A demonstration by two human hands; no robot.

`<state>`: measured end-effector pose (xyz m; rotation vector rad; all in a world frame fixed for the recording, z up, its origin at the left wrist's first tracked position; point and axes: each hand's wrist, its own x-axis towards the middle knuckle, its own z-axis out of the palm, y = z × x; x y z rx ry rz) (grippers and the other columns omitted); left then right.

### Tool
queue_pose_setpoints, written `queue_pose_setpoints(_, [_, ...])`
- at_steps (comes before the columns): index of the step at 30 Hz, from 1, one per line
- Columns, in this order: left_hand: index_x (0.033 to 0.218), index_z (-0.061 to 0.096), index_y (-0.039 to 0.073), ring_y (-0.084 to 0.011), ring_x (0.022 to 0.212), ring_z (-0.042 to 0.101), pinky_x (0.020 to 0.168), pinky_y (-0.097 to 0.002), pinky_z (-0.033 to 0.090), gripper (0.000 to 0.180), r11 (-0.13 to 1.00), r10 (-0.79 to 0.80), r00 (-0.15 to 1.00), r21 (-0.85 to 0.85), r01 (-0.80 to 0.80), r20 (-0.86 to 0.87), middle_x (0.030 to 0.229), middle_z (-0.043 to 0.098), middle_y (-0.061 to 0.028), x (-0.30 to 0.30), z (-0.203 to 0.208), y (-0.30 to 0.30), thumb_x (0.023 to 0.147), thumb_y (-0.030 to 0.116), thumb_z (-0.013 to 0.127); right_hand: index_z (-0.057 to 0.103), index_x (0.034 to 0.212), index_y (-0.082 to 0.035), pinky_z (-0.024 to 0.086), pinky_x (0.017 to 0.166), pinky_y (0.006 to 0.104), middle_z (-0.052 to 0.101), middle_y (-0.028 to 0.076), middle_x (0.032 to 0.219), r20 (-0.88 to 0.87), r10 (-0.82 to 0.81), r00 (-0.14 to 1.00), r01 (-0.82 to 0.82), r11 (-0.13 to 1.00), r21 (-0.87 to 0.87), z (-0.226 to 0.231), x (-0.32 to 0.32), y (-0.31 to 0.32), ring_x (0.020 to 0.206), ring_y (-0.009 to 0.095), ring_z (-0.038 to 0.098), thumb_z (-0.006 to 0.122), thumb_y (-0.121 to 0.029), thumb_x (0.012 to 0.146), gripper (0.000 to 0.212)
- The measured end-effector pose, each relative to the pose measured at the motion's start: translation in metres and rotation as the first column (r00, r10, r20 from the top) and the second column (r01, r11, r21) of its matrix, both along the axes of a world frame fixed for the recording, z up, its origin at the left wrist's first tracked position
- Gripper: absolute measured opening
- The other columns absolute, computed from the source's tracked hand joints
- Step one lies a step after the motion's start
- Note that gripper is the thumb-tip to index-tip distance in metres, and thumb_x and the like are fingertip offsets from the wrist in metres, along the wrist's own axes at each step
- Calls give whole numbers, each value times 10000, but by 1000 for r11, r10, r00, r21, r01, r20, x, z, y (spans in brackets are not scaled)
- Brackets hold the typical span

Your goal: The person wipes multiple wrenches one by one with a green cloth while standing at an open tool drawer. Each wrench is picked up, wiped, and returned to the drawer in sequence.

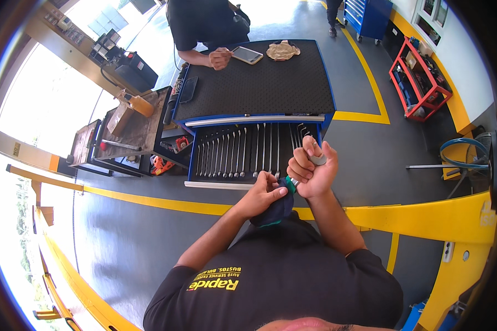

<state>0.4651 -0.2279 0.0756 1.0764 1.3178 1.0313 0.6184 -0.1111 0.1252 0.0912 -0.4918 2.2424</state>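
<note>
My right hand [316, 172] is closed round a silver wrench [318, 160], whose rounded end shows at the fingers. The wrench's lower part runs into a dark cloth [275, 213] with green edging. My left hand [262, 196] pinches that cloth around the metal, close to my chest. Both hands are just in front of an open drawer [218, 185] of a blue tool cabinet. Inside lie several wrenches [226, 153] in a row, graded by size. Bent hex keys [302, 130] sit at the drawer's right end, partly hidden behind my right hand.
On the cabinet's black mat [248, 91] are a phone [247, 54] and a crumpled beige cloth [283, 50]. A co-worker's hand [220, 58] rests beside the phone. A cluttered cart [149, 118] stands left, a red cart [422, 80] right. Yellow lift arms [425, 214] flank me.
</note>
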Motion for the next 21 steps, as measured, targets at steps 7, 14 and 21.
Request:
queue_pose_setpoints(7, [1193, 553, 4, -63, 949, 538, 842, -253, 466, 259, 972, -201, 958, -84, 222, 204, 1052, 597, -17, -12, 12, -17, 1037, 211, 563, 426, 783, -158, 211, 370, 214, 316, -47, 537, 42, -173, 984, 175, 983, -52, -2, 9, 13, 406, 45, 243, 474, -500, 982, 398])
queue_pose_setpoints(14, [1293, 526, -16, -59, 985, 539, 889, -253, 472, 301, 934, -353, 934, -38, 355, 55, 1063, 610, -20, -27, 28, -23, 1065, 177, 491, 414, 787, -164, 226, 367, 213, 317, -48, 530, -20, -148, 989, 146, 987, -73, -4, 8, 16, 399, 42, 255, 490, -495, 977, 389])
queue_pose_setpoints(21, [1145, 564, 0, -97, 852, 537, 750, -311, 475, 227, 970, -221, 975, 108, 218, 22, 902, 602, -35, -6, 25, -6, 1058, 199, 495, 414, 801, -160, 227, 377, 225, 311, -43, 533, 44, -35, 998, 35, 999, -11, 1, -15, -7, 415, 57, 264, 485, -497, 969, 384])
